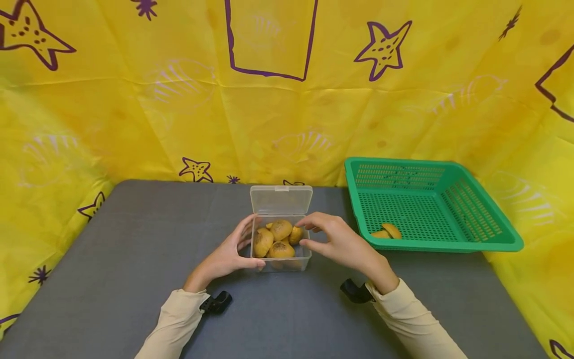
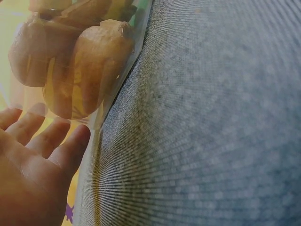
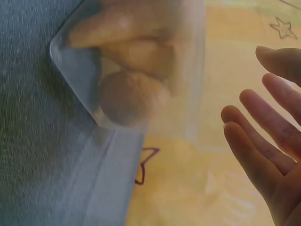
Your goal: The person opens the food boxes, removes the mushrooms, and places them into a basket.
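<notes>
A clear plastic box (image 1: 287,265) with a hinged lid (image 1: 281,200) standing up holds several brown mushrooms (image 1: 281,250). My left hand (image 1: 228,255) grips the box's left side, thumb at the front corner and fingers along the side toward the back. In the left wrist view, the fingertips (image 2: 81,134) meet the see-through wall, with mushrooms (image 2: 101,61) behind it. Above the box's right edge is my right hand (image 1: 336,240), fingers loosely bent and nothing between them. The right wrist view shows its fingers (image 3: 254,160) apart from the box wall.
At the right stands a green plastic basket (image 1: 430,245) with mushrooms (image 1: 391,230) in its near left corner. Dark grey cloth covers the table (image 1: 134,279). A yellow patterned curtain (image 1: 269,114) hangs behind and at both sides.
</notes>
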### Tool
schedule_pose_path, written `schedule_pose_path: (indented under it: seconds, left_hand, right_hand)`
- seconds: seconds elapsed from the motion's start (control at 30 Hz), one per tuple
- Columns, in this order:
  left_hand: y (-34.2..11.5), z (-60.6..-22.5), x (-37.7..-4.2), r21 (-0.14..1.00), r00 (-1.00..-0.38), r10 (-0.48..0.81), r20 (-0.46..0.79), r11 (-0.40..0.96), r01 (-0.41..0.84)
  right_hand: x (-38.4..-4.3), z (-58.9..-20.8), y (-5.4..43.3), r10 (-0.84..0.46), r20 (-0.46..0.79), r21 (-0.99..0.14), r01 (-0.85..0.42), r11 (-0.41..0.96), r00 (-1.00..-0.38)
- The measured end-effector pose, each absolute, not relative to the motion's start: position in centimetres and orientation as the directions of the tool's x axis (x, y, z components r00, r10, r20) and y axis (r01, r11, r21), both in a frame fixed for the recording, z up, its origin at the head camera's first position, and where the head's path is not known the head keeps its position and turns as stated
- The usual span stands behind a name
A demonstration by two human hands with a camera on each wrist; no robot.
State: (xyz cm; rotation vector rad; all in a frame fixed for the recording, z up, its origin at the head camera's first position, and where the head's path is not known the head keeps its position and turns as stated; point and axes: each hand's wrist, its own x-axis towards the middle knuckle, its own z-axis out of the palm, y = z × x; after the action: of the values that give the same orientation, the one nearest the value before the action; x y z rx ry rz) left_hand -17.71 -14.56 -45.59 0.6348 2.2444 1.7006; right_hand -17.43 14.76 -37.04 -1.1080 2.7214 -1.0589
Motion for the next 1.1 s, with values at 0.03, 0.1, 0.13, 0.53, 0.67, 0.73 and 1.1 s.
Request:
schedule_pose_path:
  seconds: [0.03, 0.1, 0.13, 0.53, 0.67, 0.73, 1.1]
  left_hand:
    - [-14.5, -45.6, -17.7, 0.958, -0.872, 0.486, 0.059, 0.219, 0.187]
    - [-14.5, -45.5, -17.7, 0.958, -0.872, 0.486, 0.059, 0.217, 0.186]
    - [-14.5, -45.6, -17.7, 0.958, -0.872, 0.487, 0.059, 0.218, 0.187]
    - [-14.5, -45.7, -17.7, 0.959, -0.871, 0.488, 0.060, 0.213, 0.185]
    - [-14.5, -45.6, -17.7, 0.960, -0.872, 0.486, 0.060, 0.211, 0.184]
    - [-14.5, -45.6, -17.8, 0.960, -0.872, 0.486, 0.062, 0.210, 0.185]
    - [-14.6, -45.7, -17.8, 0.958, -0.869, 0.491, 0.067, 0.211, 0.193]
  right_hand:
    - [-17.4, -37.1, 14.5, -0.631, 0.217, -0.600, -0.612, 0.515, -0.745]
    - [-17.4, -37.3, 14.0, -0.645, 0.200, -0.605, -0.610, 0.511, -0.738]
    - [-17.4, -37.4, 13.8, -0.652, 0.193, -0.605, -0.612, 0.510, -0.733]
    - [-17.4, -38.2, 11.5, -0.703, 0.124, -0.584, -0.625, 0.518, -0.700]
    - [-17.5, -38.4, 11.0, -0.701, 0.117, -0.554, -0.632, 0.541, -0.703]
    - [-17.5, -38.6, 10.8, -0.703, 0.120, -0.529, -0.644, 0.553, -0.701]
    - [-17.8, -39.0, 10.0, -0.708, 0.114, -0.494, -0.658, 0.568, -0.697]
